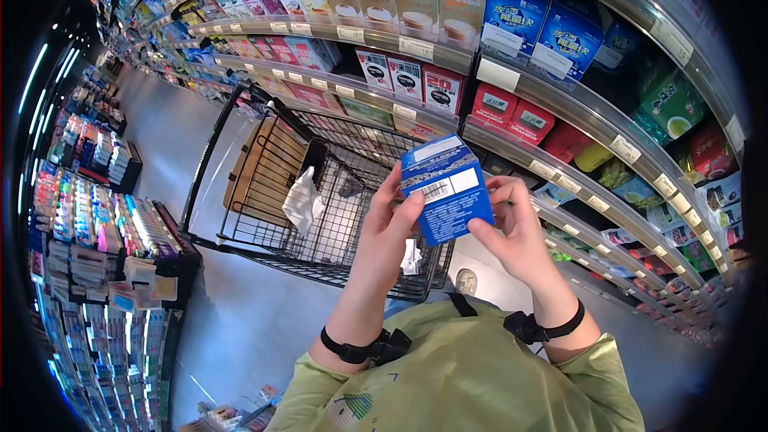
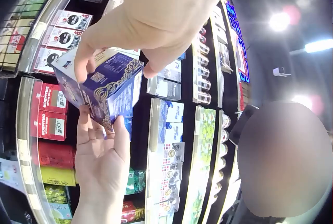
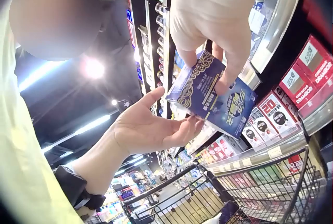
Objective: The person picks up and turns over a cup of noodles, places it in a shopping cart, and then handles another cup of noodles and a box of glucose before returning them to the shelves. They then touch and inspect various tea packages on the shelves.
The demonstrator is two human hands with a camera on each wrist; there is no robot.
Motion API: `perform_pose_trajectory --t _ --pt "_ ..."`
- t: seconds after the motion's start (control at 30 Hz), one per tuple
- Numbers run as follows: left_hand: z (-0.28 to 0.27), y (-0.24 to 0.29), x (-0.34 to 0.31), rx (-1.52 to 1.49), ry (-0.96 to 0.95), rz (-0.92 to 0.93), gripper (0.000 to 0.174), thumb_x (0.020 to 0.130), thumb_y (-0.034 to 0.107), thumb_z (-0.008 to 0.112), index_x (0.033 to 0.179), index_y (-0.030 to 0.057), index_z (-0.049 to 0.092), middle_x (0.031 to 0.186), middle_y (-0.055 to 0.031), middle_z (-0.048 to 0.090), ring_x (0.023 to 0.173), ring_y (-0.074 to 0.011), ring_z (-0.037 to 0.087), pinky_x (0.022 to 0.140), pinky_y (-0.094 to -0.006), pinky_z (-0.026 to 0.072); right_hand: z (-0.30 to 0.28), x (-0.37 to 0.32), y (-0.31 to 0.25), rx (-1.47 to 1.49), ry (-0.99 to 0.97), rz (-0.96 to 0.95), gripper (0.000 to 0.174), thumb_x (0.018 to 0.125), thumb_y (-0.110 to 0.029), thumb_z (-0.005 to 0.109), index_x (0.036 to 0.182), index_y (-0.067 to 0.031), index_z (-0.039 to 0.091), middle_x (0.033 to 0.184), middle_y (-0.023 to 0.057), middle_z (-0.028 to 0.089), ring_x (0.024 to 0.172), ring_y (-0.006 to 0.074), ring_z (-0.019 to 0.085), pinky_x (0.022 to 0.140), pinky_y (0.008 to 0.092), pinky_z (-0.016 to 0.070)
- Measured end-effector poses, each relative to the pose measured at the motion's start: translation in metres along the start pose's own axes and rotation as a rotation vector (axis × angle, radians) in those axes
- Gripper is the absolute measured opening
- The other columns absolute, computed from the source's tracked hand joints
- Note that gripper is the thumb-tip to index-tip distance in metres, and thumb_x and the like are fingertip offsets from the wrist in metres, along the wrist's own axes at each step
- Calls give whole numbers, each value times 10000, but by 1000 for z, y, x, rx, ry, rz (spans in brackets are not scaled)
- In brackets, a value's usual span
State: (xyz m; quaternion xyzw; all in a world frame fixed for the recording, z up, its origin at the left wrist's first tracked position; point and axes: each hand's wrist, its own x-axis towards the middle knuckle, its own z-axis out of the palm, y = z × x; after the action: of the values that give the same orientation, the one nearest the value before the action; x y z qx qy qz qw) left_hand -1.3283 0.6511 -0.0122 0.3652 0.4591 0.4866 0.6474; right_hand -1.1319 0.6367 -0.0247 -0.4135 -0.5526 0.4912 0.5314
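Blue box (image 1: 444, 192) is held up between the left hand (image 1: 382, 228) and the right hand (image 1: 520, 232), both gripping it, near a black wire cart (image 1: 340, 228). Grey floor (image 1: 232, 308) stretches below, and packed store shelves (image 1: 376, 102) stand alongside, edged with price tags (image 1: 350, 34)

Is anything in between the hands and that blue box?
Nothing I can see. The left hand touches the blue box directly on one side, and the right hand touches it on the other. The shopping cart is beyond them, not between.
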Motion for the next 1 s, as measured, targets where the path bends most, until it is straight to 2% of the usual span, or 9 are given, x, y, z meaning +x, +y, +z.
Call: perform_pose_trajectory --t 0.07,0.1,0.2,0.5,0.8,0.83,0.9,0.93,1.0 --pt "0 -8 3 7 18 178 595 942 226 638 1460 36 415 1138 -31 492 931 -79 496 821 -224 440 2 -3 -9 -67 -43 -11 400 838 -45 737 1063 -53 407 1215 122 451 1004 159 574 810 314 526" --pt "0 -7 2 40 27 222 561 936 201 647 1425 2 457 1116 -23 469 944 -74 480 815 -219 430 3 -4 -11 -72 -44 -22 410 830 -46 746 1054 -55 402 1185 117 452 991 158 578 785 306 533" --pt "1 -1 0 130 28 263 543 936 195 646 1405 -19 476 1084 -10 464 918 -68 468 814 -213 419 5 -6 -16 -68 -63 -35 431 817 -49 761 1055 -53 401 1153 106 454 946 156 592 756 291 537" --pt "2 3 0 130 33 274 494 930 160 632 1368 -37 516 986 8 460 872 -59 455 781 -196 396 5 -7 -21 -259 -57 -112 478 772 -93 798 1052 -32 415 1103 104 447 792 145 618 587 257 536" --pt "1 2 2 141 28 264 492 930 149 633 1370 -35 515 984 12 460 866 -57 457 777 -194 395 4 -5 -21 -248 -60 -104 471 773 -96 798 1025 -40 404 1084 99 439 774 142 612 555 246 524" --pt "2 2 3 142 28 264 492 930 149 633 1370 -35 515 984 12 460 866 -57 457 777 -194 395 3 -5 -19 -248 -59 -104 471 773 -96 798 1025 -40 404 1084 99 439 774 142 612 555 246 524" --pt "3 2 3 95 17 264 512 921 134 642 1386 -28 499 990 8 463 861 -57 456 780 -198 402 2 -6 -15 -209 -68 -108 510 781 -78 782 1143 -26 426 1129 114 442 844 157 612 630 265 539" --pt "3 3 3 96 15 267 512 921 134 642 1386 -28 499 990 8 463 861 -57 456 780 -198 402 2 -6 -16 -210 -66 -111 510 781 -78 782 1143 -26 426 1129 114 442 844 157 612 630 265 539" --pt "3 3 4 132 -14 338 526 913 91 634 1404 -20 481 1000 9 460 858 -61 462 794 -206 417 4 -4 -21 -231 -27 -133 632 797 -59 754 1318 -30 396 1223 135 430 924 184 601 747 300 539"
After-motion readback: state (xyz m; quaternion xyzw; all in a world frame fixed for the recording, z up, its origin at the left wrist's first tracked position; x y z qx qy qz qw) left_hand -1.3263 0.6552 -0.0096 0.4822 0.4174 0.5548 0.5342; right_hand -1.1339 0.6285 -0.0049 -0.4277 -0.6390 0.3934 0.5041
